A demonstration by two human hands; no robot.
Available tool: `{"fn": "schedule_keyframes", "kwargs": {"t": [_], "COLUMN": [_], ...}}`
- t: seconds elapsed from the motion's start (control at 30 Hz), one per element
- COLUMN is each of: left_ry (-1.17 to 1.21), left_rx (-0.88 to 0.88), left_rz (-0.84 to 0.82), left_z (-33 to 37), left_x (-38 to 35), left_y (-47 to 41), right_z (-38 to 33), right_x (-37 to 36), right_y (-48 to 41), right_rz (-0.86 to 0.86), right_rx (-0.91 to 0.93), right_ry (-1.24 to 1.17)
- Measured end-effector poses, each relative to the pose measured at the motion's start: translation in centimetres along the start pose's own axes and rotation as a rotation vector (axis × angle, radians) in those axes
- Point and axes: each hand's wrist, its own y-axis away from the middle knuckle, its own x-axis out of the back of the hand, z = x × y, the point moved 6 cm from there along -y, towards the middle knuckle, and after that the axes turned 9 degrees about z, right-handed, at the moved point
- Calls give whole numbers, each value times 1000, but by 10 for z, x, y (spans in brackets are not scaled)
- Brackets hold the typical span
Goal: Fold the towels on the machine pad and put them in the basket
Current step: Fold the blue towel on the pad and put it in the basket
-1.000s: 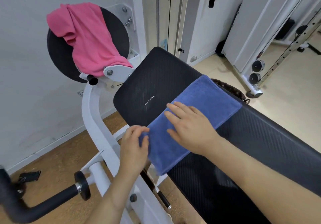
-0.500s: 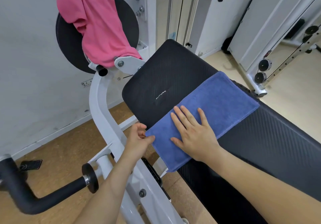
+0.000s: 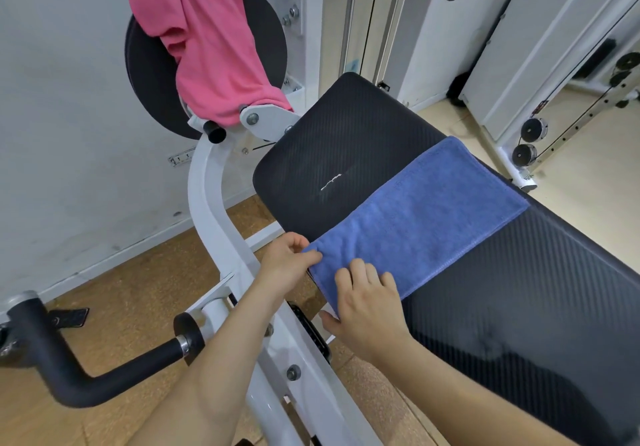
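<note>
The blue terry towel (image 3: 426,224), folded into 1 long strip, is lying across the black ribbed machine pad (image 3: 346,140), its near end overhanging the pad's left edge. The left hand (image 3: 284,265) is pinching that end's far corner, and the right hand (image 3: 367,310) is curling its fingers over the near corner, thumb underneath, probably so both can carry this end over for another fold. A crumpled pink towel (image 3: 214,47) is hanging on the round black disc pad (image 3: 145,75); no basket is showing
</note>
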Motion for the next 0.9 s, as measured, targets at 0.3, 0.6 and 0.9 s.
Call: {"fn": "schedule_keyframes", "kwargs": {"t": [0.3, 0.6, 0.9], "left_ry": [446, -1004, -1107], "left_rx": [107, -1381, -1415], "left_rz": [-237, 13, -272], "left_z": [35, 48, 7], "left_x": [-12, -23, -27], "left_y": [19, 51, 56], "right_z": [5, 36, 20], "right_x": [4, 23, 33], "right_y": [-15, -22, 14], "right_rz": [-49, -196, -342], "right_rx": [-218, -180, 110], "right_ry": [-191, -576, -329]}}
